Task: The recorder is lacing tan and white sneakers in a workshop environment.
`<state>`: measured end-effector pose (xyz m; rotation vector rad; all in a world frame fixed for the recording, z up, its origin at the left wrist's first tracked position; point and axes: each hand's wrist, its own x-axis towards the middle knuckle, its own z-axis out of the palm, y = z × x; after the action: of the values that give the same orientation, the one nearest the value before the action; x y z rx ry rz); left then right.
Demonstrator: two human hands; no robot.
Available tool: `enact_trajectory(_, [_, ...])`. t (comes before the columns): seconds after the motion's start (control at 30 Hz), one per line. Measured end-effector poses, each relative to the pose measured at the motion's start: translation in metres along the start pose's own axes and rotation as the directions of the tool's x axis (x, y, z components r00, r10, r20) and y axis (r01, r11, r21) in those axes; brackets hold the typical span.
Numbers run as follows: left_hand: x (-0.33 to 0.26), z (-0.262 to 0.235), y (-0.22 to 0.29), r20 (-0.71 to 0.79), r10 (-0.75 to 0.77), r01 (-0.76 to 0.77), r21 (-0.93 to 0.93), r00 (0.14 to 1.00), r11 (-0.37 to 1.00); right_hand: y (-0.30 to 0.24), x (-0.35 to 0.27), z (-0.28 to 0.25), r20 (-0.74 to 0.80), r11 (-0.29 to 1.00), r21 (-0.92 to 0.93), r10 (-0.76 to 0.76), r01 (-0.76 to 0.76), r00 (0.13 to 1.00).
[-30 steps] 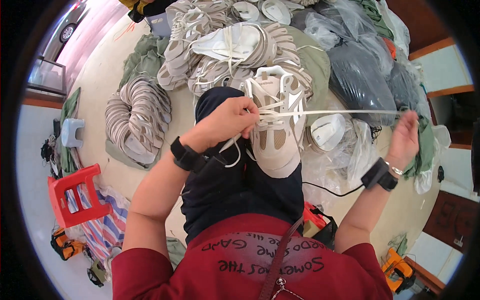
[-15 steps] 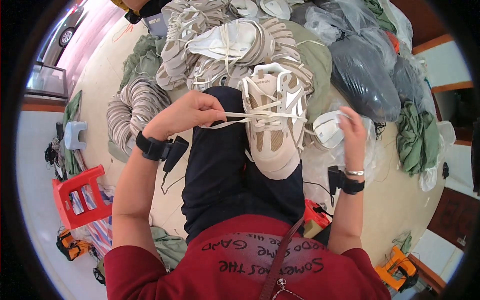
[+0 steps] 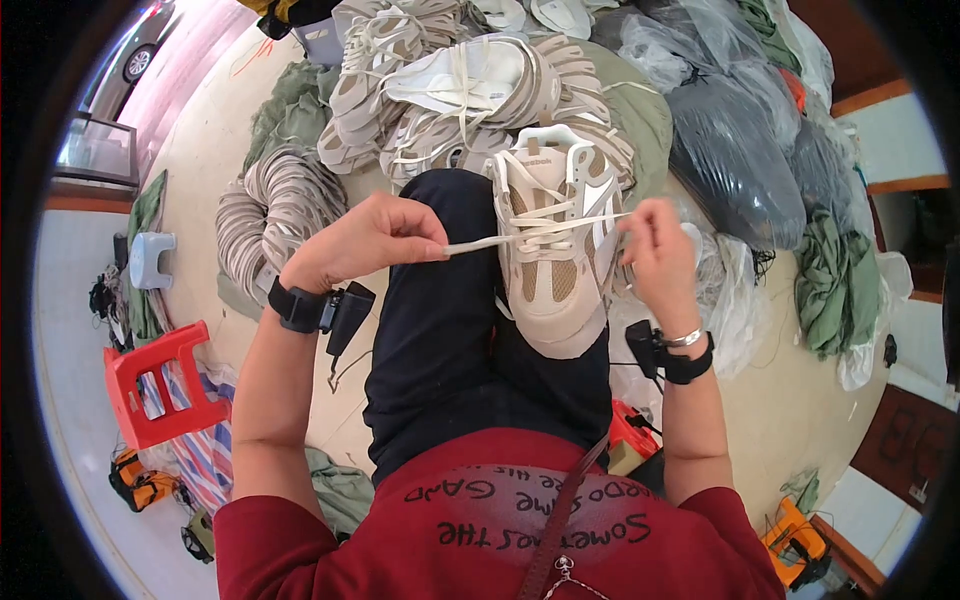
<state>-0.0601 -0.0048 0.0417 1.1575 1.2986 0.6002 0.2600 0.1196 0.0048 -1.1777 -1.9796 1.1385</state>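
A beige and white sneaker point(image 3: 552, 260) rests sole-down on my right thigh, toe toward me. My left hand point(image 3: 370, 240) pinches one end of its pale flat lace point(image 3: 480, 244) and holds it out to the left. On the shoe's right side, my right hand point(image 3: 655, 250) grips the other lace end close to the eyelets. The lace runs taut across the upper eyelets. Both wrists wear black bands with small devices.
Piles of beige shoe uppers and soles point(image 3: 460, 80) lie ahead, with a curved stack point(image 3: 262, 205) to the left. Grey and clear plastic bags point(image 3: 740, 150) and green cloth point(image 3: 835, 280) sit at right. A red stool point(image 3: 160, 385) stands at my left.
My right hand has come in from far right to the shoe's side. My left hand moved leftward off the shoe, drawing the lace out on that side.
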Motion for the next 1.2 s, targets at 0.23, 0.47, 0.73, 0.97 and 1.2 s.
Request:
enact_trajectory(0.23, [0.015, 0.017, -0.001, 0.090, 0.304, -0.314, 0.409, 0.948, 0.857, 0.031, 0.012, -0.032, -0.307, 0.986, -0.105, -0.155, 0.129, 0.939])
enact_trajectory(0.47, [0.041, 0.032, -0.013, -0.046, 0.441, -0.243, 0.781, 0.896, 0.575, 0.045, 0.010, -0.068, -0.477, 0.987, -0.070, -0.159, 0.142, 0.864])
enact_trajectory(0.73, [0.061, 0.039, -0.019, -0.148, 0.432, -0.213, 0.703, 0.890, 0.679, 0.063, -0.004, -0.105, -0.561, 0.986, -0.081, -0.164, 0.144, 0.811])
enact_trajectory(0.97, [0.061, 0.042, -0.013, -0.190, 0.447, -0.276, 0.562, 0.874, 0.780, 0.069, -0.003, -0.140, -0.774, 0.988, -0.028, -0.117, 0.151, 0.622])
enact_trajectory(1.2, [0.064, 0.059, -0.001, -0.282, 0.521, -0.324, 0.526, 0.806, 0.786, 0.060, -0.007, -0.140, -0.731, 0.985, -0.133, -0.173, 0.110, 0.661])
